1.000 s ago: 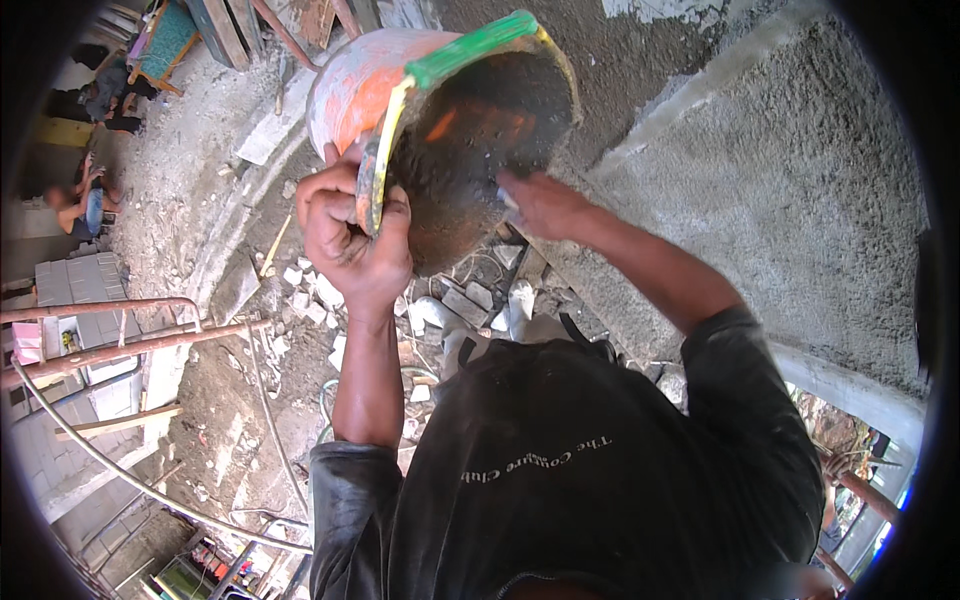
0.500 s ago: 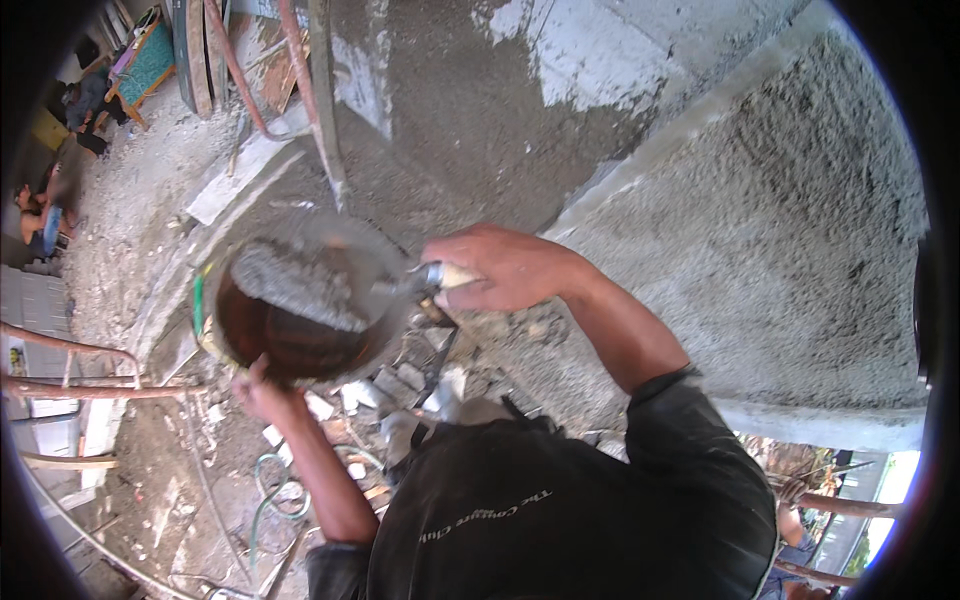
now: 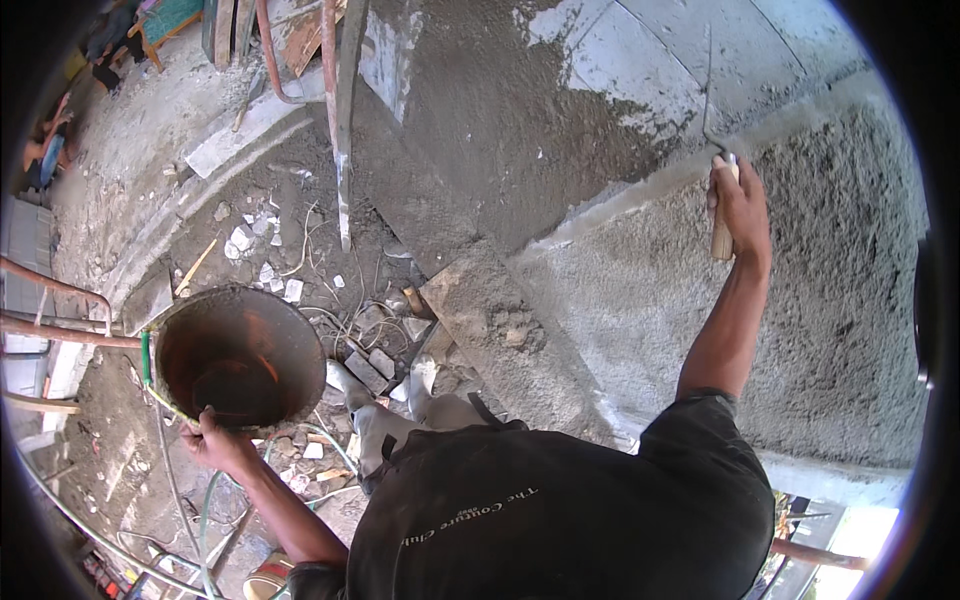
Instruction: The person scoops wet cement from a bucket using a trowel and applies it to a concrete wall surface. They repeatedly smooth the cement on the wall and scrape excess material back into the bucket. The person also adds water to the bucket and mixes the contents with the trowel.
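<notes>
At the lower left, my left hand (image 3: 220, 445) grips the rim of a round, mortar-stained bucket (image 3: 290, 340), its thumb over the inner edge. The bucket is tipped so that I look into its brownish inside, with little mortar visible there. My right hand (image 3: 742, 210) is closed around the wooden handle of a trowel (image 3: 721, 236) at the upper right. The trowel's thin blade shows edge-on, pointing up over the pale bare part of the wall. Grey wet mortar (image 3: 480, 120) coats the wall surface left of it.
A raised mortar ridge (image 3: 620, 205) divides the smoother coat from a rough plastered surface (image 3: 830, 280). A wooden post (image 3: 345, 150) and rusty metal tubes (image 3: 75, 330) stand to the left. Rubble, broken blocks (image 3: 368, 370) and a green hose (image 3: 205, 520) lie around my feet. People are at the far left.
My right hand has swung from the bucket up and right to the wall. The mortar that was on the trowel over the bucket is no longer on it. The bucket has dropped lower left.
</notes>
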The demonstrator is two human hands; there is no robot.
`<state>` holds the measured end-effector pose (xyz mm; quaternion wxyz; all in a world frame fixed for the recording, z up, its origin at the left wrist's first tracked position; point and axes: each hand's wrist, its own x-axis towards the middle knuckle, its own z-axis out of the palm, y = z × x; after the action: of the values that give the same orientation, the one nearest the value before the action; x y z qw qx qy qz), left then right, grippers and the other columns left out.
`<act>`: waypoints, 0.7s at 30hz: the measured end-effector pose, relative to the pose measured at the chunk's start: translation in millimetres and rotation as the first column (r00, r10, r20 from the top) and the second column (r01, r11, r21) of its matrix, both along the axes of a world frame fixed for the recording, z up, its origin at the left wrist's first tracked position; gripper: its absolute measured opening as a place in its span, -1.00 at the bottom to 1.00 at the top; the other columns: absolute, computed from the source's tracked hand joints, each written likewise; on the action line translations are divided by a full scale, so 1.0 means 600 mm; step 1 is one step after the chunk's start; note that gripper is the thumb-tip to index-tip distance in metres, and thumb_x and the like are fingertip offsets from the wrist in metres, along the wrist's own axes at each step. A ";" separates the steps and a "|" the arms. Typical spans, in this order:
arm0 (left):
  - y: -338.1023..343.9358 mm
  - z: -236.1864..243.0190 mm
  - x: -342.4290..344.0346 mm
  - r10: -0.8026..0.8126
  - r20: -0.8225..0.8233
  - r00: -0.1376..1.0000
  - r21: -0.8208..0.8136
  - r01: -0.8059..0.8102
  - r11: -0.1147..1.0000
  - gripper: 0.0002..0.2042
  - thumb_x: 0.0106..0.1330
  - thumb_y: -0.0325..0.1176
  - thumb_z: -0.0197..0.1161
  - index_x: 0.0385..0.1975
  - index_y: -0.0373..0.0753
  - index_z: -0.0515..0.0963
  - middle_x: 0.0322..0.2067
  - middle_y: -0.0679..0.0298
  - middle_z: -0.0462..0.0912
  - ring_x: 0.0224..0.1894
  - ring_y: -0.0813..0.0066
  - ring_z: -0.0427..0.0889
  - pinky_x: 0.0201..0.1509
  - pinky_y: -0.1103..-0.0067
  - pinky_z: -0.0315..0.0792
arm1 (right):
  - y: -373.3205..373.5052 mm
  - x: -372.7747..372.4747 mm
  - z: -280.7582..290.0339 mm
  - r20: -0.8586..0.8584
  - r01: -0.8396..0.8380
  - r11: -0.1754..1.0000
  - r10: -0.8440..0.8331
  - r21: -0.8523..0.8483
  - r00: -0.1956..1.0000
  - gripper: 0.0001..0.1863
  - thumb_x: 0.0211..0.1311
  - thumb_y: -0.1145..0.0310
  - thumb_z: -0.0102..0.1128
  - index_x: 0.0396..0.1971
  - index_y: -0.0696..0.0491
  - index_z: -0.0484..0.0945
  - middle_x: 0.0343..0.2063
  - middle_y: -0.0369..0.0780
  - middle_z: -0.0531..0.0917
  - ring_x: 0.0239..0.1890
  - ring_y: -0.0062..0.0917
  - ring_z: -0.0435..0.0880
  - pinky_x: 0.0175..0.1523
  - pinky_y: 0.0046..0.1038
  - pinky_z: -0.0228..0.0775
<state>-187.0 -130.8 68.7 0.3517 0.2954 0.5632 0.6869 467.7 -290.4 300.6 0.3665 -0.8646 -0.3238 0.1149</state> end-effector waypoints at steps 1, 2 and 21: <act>0.002 -0.001 0.015 0.017 -0.073 0.997 -0.002 -0.017 1.000 -0.78 0.01 -0.64 0.19 -0.51 -0.17 0.31 -0.51 0.40 0.39 -0.51 0.61 0.38 -0.40 0.62 0.36 | 0.002 -0.023 0.001 -0.020 -0.048 0.998 0.048 -0.030 0.999 -0.55 0.25 0.19 0.15 0.08 0.06 0.42 -0.17 -0.11 0.61 -0.20 -0.48 0.59 -0.16 -0.37 0.51; 0.003 0.004 0.025 -0.004 -0.133 0.991 -0.056 -0.003 0.998 -0.77 -0.01 -0.63 0.20 -0.52 -0.16 0.29 -0.53 0.42 0.34 -0.51 0.63 0.30 -0.36 0.63 0.29 | 0.011 -0.057 -0.016 -0.051 -0.127 0.991 0.126 -0.033 0.991 -0.56 0.23 0.22 0.16 0.07 0.07 0.43 -0.17 -0.11 0.61 -0.19 -0.46 0.59 -0.15 -0.34 0.51; 0.031 0.104 0.303 -0.383 -0.572 0.725 0.256 0.601 0.757 -0.74 -0.08 -0.67 0.24 -0.62 -0.24 0.26 -0.30 0.18 0.41 -0.20 0.38 0.45 -0.03 0.51 0.31 | 0.163 -0.500 -0.317 0.527 -0.321 0.700 0.701 -0.638 0.481 -0.73 0.14 0.36 0.09 -0.16 0.10 0.43 -0.27 -0.10 0.54 -0.27 -0.30 0.63 -0.33 -0.34 0.52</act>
<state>-5.4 -112.2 131.1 0.2989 0.6693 0.3668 0.5729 167.6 -192.7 110.6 -0.0657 -0.7485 -0.6566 -0.0666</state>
